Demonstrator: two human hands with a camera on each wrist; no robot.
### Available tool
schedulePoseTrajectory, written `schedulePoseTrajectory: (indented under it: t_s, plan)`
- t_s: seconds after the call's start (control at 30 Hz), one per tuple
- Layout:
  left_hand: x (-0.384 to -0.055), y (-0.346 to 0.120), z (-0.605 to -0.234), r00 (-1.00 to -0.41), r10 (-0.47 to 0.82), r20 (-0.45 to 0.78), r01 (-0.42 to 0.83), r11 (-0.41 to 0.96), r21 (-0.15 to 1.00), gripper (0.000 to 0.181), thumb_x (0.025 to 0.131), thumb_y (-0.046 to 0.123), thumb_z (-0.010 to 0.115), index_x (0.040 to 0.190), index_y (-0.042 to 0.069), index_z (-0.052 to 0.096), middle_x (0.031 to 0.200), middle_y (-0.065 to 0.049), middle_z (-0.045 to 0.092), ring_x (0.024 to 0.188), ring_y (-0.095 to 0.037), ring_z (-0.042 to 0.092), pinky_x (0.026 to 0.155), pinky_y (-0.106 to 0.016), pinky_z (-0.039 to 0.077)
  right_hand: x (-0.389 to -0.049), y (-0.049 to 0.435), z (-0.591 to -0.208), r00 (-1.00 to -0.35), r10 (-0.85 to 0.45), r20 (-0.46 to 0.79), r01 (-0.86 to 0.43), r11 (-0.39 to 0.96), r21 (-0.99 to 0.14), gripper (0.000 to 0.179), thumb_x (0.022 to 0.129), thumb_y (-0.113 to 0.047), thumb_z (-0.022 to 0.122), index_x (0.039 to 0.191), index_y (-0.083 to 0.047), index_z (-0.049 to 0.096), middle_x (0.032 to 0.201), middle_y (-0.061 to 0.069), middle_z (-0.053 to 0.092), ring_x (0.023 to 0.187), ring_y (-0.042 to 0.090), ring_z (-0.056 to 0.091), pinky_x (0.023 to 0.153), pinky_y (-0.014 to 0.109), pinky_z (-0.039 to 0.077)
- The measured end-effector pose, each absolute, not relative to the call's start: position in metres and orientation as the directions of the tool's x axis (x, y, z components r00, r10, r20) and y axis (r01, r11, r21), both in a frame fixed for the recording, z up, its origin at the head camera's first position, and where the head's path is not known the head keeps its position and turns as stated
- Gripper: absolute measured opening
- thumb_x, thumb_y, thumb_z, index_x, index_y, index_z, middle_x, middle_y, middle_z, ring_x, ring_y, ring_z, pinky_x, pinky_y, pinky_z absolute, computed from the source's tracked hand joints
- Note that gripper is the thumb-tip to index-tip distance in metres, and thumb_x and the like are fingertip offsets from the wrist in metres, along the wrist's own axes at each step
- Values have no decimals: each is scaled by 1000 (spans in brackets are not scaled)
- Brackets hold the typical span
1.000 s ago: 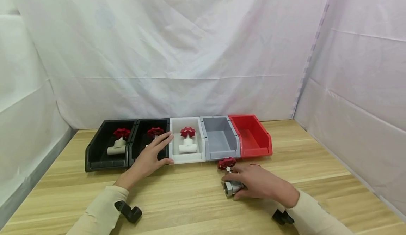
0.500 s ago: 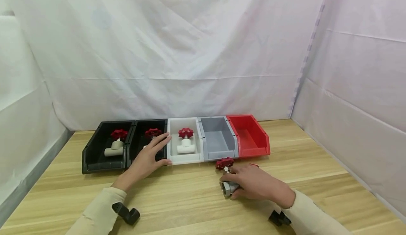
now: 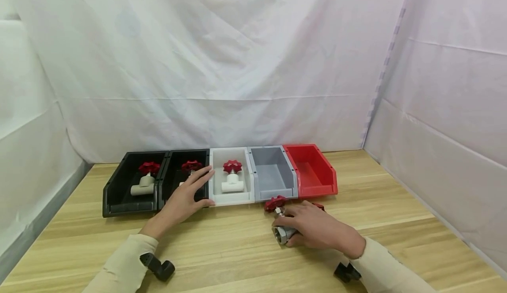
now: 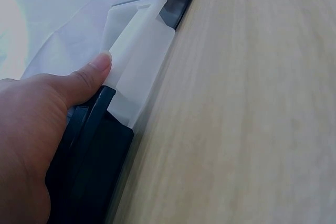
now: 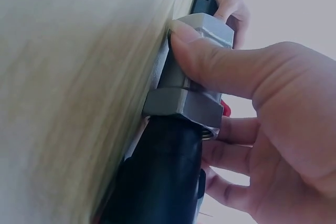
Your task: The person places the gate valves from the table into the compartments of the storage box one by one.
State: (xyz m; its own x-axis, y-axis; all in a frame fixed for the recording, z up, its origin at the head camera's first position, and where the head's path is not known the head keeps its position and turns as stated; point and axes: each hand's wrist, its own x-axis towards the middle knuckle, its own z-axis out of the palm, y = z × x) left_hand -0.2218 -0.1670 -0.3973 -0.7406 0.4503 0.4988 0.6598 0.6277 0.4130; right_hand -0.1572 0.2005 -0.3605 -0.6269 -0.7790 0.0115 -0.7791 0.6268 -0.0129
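My right hand point(image 3: 317, 227) grips a metal gate valve point(image 3: 282, 235) with a red handwheel point(image 3: 275, 203), low over the table before the grey bin point(image 3: 272, 172). In the right wrist view the thumb presses the steel body point(image 5: 184, 106) between its hex ends. My left hand point(image 3: 180, 205) is spread at the divide between the second black bin and the white bin point(image 3: 233, 199), its thumb point(image 4: 97, 72) touching the front edge there. White plastic valves point(image 3: 233, 185) with red handwheels sit in the white bin and both black bins; the hand partly hides the middle one.
A black bin point(image 3: 130, 207) ends the row at left, a red bin point(image 3: 317, 189) at right. Behind the right hand a red piece point(image 3: 318, 206) shows; a black cylinder point(image 5: 163, 166) lies beyond the valve in the right wrist view. White cloth point(image 3: 229, 64) hangs behind.
The right hand and metal valve have shifted slightly left, and the red handwheel leans further left. The left hand stays at the bins.
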Motion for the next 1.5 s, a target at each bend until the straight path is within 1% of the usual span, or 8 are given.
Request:
schedulePoseTrajectory:
  t_s: [0.2,0.3,0.4,0.57,0.8,1.03,1.27,1.5]
  plan:
    - [-223,-165,-398,-745,451,492,655,632,413,87,74,32,79,149,16,37,152,-5,30,125,-34,47,93,-69,32,-158,201,-362,-608,-794,7,-794,608,23,55,80,-37,77,131,-33,57,114,-1,57,102,18,55,91,44,45]
    - [-224,-165,-398,-745,452,491,655,634,411,87,75,33,79,149,15,37,152,-4,30,124,-33,48,93,-65,35,-159,202,-363,-600,-800,1,-799,600,26,57,80,-36,77,132,-32,56,112,-2,55,100,15,53,87,38,48]
    - [-223,-166,-398,-742,447,500,657,636,405,87,74,31,80,148,14,38,152,-5,31,122,-33,50,90,-57,43,-160,201,-364,-591,-807,-10,-807,590,19,57,80,-36,78,133,-32,55,112,-2,55,99,13,52,84,32,49]
    - [-223,-167,-399,-729,448,517,668,630,396,88,74,30,81,148,15,38,152,-6,31,119,-32,52,86,-52,47,-159,200,-359,-580,-814,-22,-814,581,1,56,80,-37,77,132,-32,56,114,-2,54,100,13,51,83,30,49]
    - [-222,-166,-398,-728,443,523,668,633,391,87,74,29,81,148,15,38,151,-6,32,118,-31,53,86,-54,46,-155,198,-349,-575,-818,-12,-818,575,-6,57,80,-35,78,132,-29,56,116,0,55,102,14,53,82,29,50]
    - [-222,-167,-397,-749,445,491,650,640,411,87,75,30,80,148,15,37,152,-4,30,122,-31,50,90,-55,44,-155,197,-343,-568,-822,34,-822,569,5,58,79,-33,79,132,-28,55,111,0,55,97,12,52,71,25,50]
    - [-222,-166,-397,-753,449,481,646,641,413,87,76,31,80,149,17,36,153,-4,29,121,-29,51,90,-53,45,-157,196,-334,-579,-815,37,-815,578,-32,56,81,-32,77,133,-28,55,111,-1,55,93,11,52,74,24,50]
    - [-222,-167,-397,-746,449,493,654,636,410,87,75,30,80,149,15,37,152,-6,30,120,-31,51,92,-61,39,-163,197,-327,-556,-827,82,-830,558,4,53,81,-30,78,129,-29,56,106,-2,53,87,9,49,64,18,46]
